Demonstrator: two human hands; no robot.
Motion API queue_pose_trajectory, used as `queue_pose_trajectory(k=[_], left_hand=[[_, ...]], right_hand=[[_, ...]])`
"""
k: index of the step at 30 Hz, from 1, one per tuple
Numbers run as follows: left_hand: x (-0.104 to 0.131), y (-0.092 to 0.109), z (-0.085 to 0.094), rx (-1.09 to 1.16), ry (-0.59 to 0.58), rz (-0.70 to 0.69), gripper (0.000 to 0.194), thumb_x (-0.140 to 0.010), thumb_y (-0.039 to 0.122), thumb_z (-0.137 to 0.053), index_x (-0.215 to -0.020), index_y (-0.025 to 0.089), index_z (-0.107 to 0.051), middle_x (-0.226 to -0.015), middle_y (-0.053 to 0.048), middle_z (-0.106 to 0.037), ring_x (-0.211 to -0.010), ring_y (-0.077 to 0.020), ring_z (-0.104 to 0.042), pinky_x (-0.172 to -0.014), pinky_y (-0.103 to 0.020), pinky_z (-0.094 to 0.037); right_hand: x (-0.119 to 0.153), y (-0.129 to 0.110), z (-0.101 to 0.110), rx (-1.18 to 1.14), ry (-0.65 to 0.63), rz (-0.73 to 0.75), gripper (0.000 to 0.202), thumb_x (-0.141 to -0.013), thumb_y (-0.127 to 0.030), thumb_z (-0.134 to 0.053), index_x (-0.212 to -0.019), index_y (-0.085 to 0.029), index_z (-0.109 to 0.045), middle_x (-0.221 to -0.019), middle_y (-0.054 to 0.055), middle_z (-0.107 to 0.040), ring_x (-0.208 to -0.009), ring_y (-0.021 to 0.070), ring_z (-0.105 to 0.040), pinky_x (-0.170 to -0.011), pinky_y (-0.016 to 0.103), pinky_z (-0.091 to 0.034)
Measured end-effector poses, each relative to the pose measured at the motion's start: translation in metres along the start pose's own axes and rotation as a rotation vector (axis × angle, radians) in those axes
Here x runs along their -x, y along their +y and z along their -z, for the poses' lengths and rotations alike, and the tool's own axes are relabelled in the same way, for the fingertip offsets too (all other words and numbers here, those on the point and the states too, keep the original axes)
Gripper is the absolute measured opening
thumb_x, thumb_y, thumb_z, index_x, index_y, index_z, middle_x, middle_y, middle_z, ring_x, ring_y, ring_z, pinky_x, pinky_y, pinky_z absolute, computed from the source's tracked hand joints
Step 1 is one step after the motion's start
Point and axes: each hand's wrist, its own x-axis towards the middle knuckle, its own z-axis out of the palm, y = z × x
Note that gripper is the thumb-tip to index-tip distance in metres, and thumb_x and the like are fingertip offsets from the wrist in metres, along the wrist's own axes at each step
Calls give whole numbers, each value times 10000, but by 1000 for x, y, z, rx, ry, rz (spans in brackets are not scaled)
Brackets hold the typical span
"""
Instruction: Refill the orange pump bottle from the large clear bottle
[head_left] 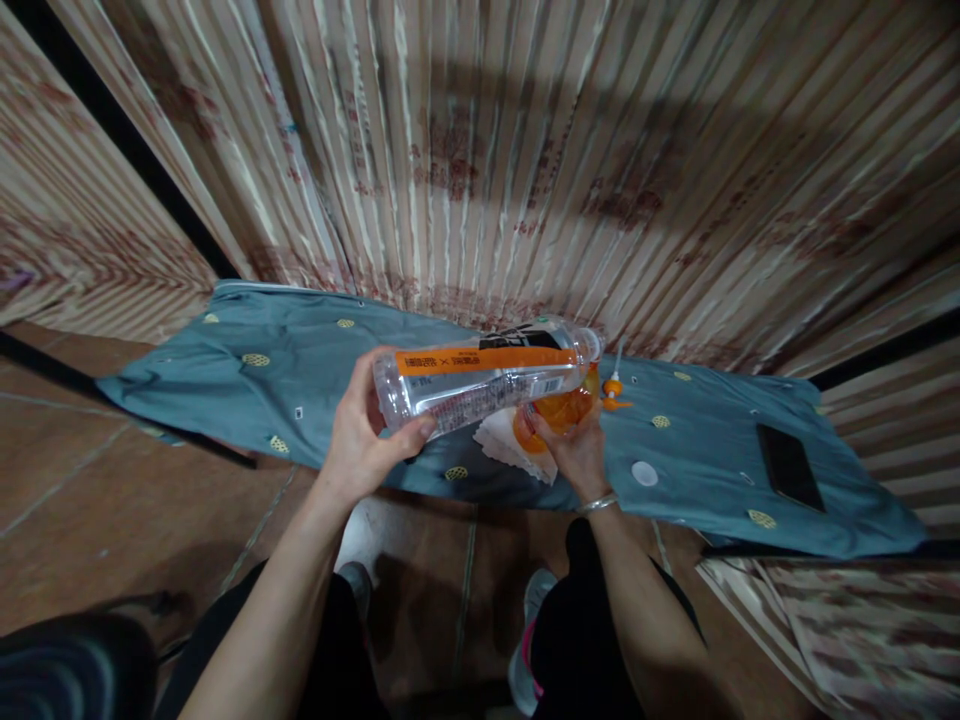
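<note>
My left hand [369,432] is wrapped round the base of a clear plastic bottle [487,378] with an orange and black label. The bottle lies nearly level, its mouth to the right and slightly raised. Beneath that mouth, my right hand [574,450] holds an orange translucent bottle [559,412], whose top is partly hidden by the clear one. A white scalloped cloth [517,450] lies under the orange bottle. Just right of it, an orange pump top [613,388] with a thin tube rests on the blue-green cloth.
A blue-green patterned cloth [337,350] covers the narrow table. On its right part lie a white round disc [644,473] and a black phone [790,467]. A striped curtain [480,180] hangs behind. Dark frame bars [135,140] stand at both sides.
</note>
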Motion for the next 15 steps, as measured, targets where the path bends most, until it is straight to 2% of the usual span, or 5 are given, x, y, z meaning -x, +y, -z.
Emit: queue_pose_trajectory(k=[7, 12, 15], left_hand=[[-1, 1, 0, -22, 3, -1, 810, -608, 698, -872, -1193, 231, -563, -1058, -68, -705, -945, -274, -721, -775, -372, -632], [-1, 2, 0, -2, 6, 7, 811, -597, 686, -886, -1187, 232, -568, -1048, -63, -707, -936, -269, -724, -765, -366, -639], [-1, 2, -1, 4, 15, 9, 810, -597, 683, -889, -1185, 228, -567, -1045, -63, -705, -924, -262, -726, -756, -357, -639]], right_hand=[[-1, 0, 1, 2, -6, -17, 741, -636, -687, -824, -1138, -252, -495, -1110, 139, -765, -1015, 347, -752, -909, 553, -611], [0, -4, 2, -4, -39, -19, 711, -667, -648, -807, -1159, -245, -487, -1131, 146, -747, -1075, 369, -741, -918, 561, -607], [0, -3, 2, -21, -27, -9, 715, -658, -656, -812, -1149, -247, -489, -1124, 141, -753, -1042, 356, -746, -918, 550, -603]])
